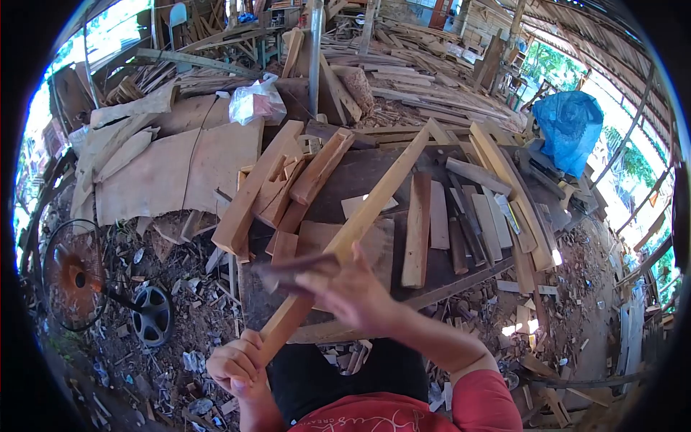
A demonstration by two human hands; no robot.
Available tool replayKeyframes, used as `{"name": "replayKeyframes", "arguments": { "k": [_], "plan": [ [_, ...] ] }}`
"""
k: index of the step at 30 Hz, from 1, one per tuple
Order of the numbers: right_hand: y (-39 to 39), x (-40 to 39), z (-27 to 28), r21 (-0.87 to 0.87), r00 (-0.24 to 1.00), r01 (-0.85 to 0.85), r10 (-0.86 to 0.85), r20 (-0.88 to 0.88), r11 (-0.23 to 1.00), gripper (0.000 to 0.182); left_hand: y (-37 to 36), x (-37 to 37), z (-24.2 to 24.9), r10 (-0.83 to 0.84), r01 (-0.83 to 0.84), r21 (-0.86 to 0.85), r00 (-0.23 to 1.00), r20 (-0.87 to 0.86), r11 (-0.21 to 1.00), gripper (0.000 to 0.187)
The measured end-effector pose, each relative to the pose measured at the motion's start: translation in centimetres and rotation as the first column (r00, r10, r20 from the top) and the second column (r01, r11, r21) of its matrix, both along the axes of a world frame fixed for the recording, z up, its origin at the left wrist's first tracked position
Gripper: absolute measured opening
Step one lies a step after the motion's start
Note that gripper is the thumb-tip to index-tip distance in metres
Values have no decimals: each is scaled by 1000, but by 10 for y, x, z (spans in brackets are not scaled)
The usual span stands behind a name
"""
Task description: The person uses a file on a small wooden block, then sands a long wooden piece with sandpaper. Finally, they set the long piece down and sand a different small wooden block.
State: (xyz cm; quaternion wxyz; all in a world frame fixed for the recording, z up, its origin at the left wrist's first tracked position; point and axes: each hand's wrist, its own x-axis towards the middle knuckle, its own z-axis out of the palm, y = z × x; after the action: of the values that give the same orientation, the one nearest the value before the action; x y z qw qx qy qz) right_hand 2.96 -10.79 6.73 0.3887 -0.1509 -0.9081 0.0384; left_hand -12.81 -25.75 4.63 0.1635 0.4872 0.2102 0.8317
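Observation:
A long squared wooden bar (381,191) runs slantwise from my lap across the workbench. Its near end is gripped by my left hand (237,363), fingers curled round it. My right hand (353,295) is over the bar's lower half and holds a dark brown wooden piece (299,270) crosswise against it. That piece is smeared by motion, so its exact kind cannot be made out. Beneath the bar lies a flat board (309,237) on the dark bench top (324,205). A thick wooden block (416,230) lies just right of the bar.
Thick beams (259,187) and a grooved piece (322,167) are stacked at the bench's left. Long planks (511,191) and several slim strips lie on the right. A standing fan (75,277) is at far left, a blue plastic bag (568,133) at back right. Scrap wood covers the ground.

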Motion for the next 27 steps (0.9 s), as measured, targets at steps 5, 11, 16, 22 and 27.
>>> {"name": "replayKeyframes", "arguments": {
  "k": [5, 11, 16, 22, 27],
  "plan": [
    [49, 14, -17, -294, 991, 120, -130, -14, 948, 32, -4, 8, 1, 27, -27, -14, 1000, -1, 1000, 47],
    [108, 25, -17, -378, 902, 397, -433, -11, 836, 23, -7, 16, 0, 57, -56, -20, 995, 78, 998, 47],
    [67, 23, 6, -323, 975, 221, -214, 57, 920, 27, -10, 6, 7, 20, -20, -35, 1000, 11, 999, 47],
    [34, 6, 28, -67, 978, -61, 73, 197, 996, 47, -9, 1, 3, -51, 52, 15, 998, -46, 999, 46],
    [43, -4, 37, -91, 923, -158, 180, 339, 983, 47, -8, -1, 6, -97, 102, 54, 992, -86, 993, 42]
  ]
}}
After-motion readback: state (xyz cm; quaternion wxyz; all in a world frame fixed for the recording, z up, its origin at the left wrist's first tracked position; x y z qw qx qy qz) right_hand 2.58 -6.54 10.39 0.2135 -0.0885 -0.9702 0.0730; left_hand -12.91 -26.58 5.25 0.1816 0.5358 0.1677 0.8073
